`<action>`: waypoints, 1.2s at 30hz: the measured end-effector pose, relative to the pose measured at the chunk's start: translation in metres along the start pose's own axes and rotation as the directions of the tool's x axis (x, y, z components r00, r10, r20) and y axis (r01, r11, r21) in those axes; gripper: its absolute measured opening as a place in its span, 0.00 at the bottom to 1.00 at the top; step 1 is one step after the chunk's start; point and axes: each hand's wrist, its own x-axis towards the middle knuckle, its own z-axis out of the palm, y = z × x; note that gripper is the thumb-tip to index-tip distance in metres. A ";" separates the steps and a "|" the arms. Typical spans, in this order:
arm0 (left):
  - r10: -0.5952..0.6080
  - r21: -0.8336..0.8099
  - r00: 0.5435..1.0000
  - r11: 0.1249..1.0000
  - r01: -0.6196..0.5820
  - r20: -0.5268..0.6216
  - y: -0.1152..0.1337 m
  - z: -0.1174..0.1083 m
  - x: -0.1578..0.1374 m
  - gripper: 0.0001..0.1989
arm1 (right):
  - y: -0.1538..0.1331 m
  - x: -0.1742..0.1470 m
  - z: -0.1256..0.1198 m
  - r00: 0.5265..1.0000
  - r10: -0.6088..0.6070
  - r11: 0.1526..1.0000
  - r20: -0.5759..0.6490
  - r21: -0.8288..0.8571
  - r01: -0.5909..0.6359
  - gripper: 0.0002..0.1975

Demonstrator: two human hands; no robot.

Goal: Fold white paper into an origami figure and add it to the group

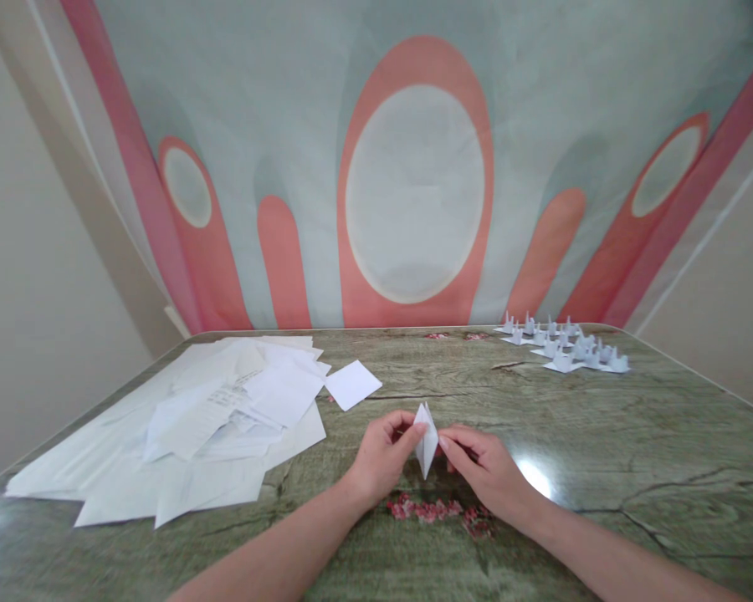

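A white piece of folded paper (425, 456), narrow and diamond-shaped with a split upper tip, is held upright just above the table. My left hand (386, 451) pinches its left side, the thumb lying across the front. At its right corner, the thumb and fingertips of my right hand (480, 464) are pinched together on the edge. The fingers behind the paper are partly hidden. Beyond my left hand, a square white sheet (353, 385) lies flat on the table.
A wide, loose pile of white papers (213, 418), some printed, covers the left of the wood-patterned table (602, 443). Several folded paper cranes (565, 358) stand in rows at the far right. A patterned backdrop (414, 192) rises behind the table's far edge.
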 end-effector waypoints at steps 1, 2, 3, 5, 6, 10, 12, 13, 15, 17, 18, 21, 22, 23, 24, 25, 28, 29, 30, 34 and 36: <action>-0.003 -0.015 1.000 1.000 0.003 -0.003 0.000 0.000 0.000 0.14 | 0.000 0.000 0.000 1.000 -0.001 1.000 0.000 0.001 0.001 0.18; -0.009 -0.038 1.000 0.999 0.009 -0.009 -0.001 0.000 0.001 0.14 | 0.001 0.000 0.001 1.000 0.002 1.000 -0.002 0.001 -0.002 0.17; -0.016 -0.067 1.000 0.998 0.014 -0.023 -0.002 0.001 0.001 0.14 | 0.002 -0.001 0.001 1.000 0.010 1.000 -0.001 0.002 -0.010 0.17; -0.020 -0.126 0.997 0.992 0.012 -0.068 -0.003 0.002 0.002 0.15 | 0.003 -0.001 0.002 0.999 0.036 0.999 0.001 -0.002 -0.036 0.15; -0.017 -0.143 0.996 0.990 0.004 -0.091 -0.004 0.003 0.002 0.15 | 0.004 -0.001 0.002 0.999 0.050 0.999 0.003 -0.002 -0.050 0.14; 0.006 -0.110 0.995 0.994 -0.018 -0.104 -0.004 0.004 0.001 0.13 | 0.005 -0.001 0.004 0.997 0.073 0.997 0.002 0.010 -0.073 0.12; 0.005 -0.069 0.996 0.998 -0.011 -0.089 -0.003 0.004 -0.001 0.10 | 0.005 -0.001 0.005 0.997 0.081 0.997 -0.006 0.021 -0.081 0.12; 0.004 -0.045 0.996 0.999 -0.007 -0.086 -0.003 0.004 -0.001 0.09 | 0.005 -0.001 0.005 0.996 0.088 0.996 -0.011 0.029 -0.088 0.11; 0.004 0.009 0.997 1.000 -0.004 -0.073 -0.002 0.004 -0.003 0.08 | 0.005 -0.001 0.005 0.994 0.105 0.993 -0.017 0.054 -0.104 0.11; 0.015 0.067 0.999 0.998 -0.012 -0.052 -0.001 0.004 -0.004 0.09 | 0.005 -0.001 0.005 0.993 0.117 0.990 -0.021 0.085 -0.115 0.10; 0.026 0.096 0.999 0.995 -0.022 -0.042 -0.001 0.004 -0.005 0.09 | 0.005 0.000 0.005 0.992 0.121 0.988 -0.025 0.100 -0.118 0.10; 0.081 0.176 0.996 0.982 -0.074 -0.031 0.000 0.004 -0.006 0.08 | 0.003 0.000 0.004 0.991 0.129 0.983 -0.028 0.136 -0.124 0.10; 0.099 0.199 0.995 0.976 -0.091 -0.031 0.001 0.005 -0.006 0.08 | 0.003 0.000 0.004 0.991 0.128 0.982 -0.028 0.146 -0.123 0.10; 0.115 0.218 0.993 0.970 -0.106 -0.028 0.001 0.005 -0.007 0.07 | 0.002 0.000 0.004 0.992 0.127 0.980 -0.025 0.156 -0.121 0.10; 0.129 0.236 0.991 0.965 -0.119 -0.025 0.001 0.005 -0.007 0.07 | 0.002 0.000 0.004 0.992 0.125 0.979 -0.025 0.167 -0.119 0.10; 0.140 0.251 0.990 0.959 -0.130 -0.022 0.002 0.005 -0.007 0.07 | 0.001 0.000 0.004 0.992 0.122 0.977 -0.023 0.180 -0.116 0.10; 0.164 0.289 0.986 0.945 -0.150 -0.022 0.002 0.006 -0.007 0.07 | 0.000 0.000 0.004 0.993 0.118 0.968 -0.010 0.224 -0.113 0.11; 0.168 0.297 0.986 0.943 -0.153 -0.025 0.003 0.007 -0.007 0.07 | 0.000 -0.001 0.004 0.993 0.119 0.965 -0.003 0.236 -0.115 0.12; 0.170 0.301 0.985 0.941 -0.154 -0.027 0.003 0.007 -0.007 0.07 | -0.001 -0.001 0.004 0.993 0.122 0.963 0.003 0.244 -0.119 0.12; 0.186 0.298 0.982 0.939 -0.173 -0.018 0.000 0.006 -0.006 0.08 | 0.001 -0.002 0.005 0.992 0.125 0.964 0.008 0.233 -0.124 0.12; 0.208 0.288 0.978 0.937 -0.197 -0.008 -0.001 0.005 -0.006 0.08 | 0.004 -0.002 0.006 0.993 0.118 0.972 -0.002 0.203 -0.115 0.13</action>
